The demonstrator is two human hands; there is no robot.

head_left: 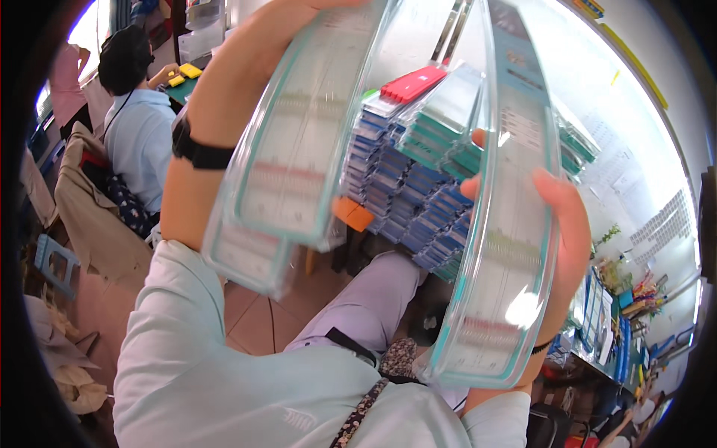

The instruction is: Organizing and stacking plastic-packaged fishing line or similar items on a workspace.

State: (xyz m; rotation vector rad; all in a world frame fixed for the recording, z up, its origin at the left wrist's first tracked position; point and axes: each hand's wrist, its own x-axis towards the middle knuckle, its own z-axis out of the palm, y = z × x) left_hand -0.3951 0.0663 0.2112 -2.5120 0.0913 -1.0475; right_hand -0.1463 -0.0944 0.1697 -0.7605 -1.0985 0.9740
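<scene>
My left hand (310, 19), raised at the top edge and partly out of view, is closed on the upper ends of long clear plastic cases (287, 164). These have teal rims and pale printed inserts; at least two overlap. My right hand (569, 224) wraps round another long clear plastic case (504, 216) of the same kind, with the thumb on its front and fingertips at its left edge. Both lots hang tilted in front of my body. Behind them rises a large stack of blue-edged packages (407, 190), topped by teal-edged packages (441, 127).
A red package (413, 84) lies on top of the stack, and an orange piece (352, 214) is at its left side. At left a person in light blue (142, 134) sits by a blue stool (57, 261). A cluttered table (597, 336) stands at right.
</scene>
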